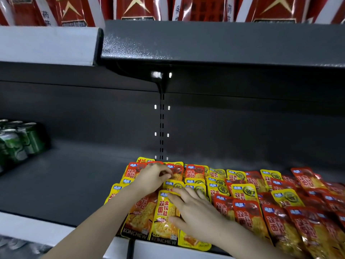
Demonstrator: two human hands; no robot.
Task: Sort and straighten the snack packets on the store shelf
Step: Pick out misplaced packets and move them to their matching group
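- Right hand lies flat, fingers spread, pressing the front yellow snack packet at the near edge of the shelf.
- Left hand, fingers curled, pinches a red packet in the back row.
- Glossy pouches look light, floppy and slippery; I'd pinch the sealed top edge.
- Overlapping red packets sprawl rightward, unsorted.

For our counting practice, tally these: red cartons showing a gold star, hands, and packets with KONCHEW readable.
Red cartons with gold star: 3
Hands: 2, left hand pinching a back-row packet, right hand lying flat
Packets reading KONCHEW: 2
Total: 7
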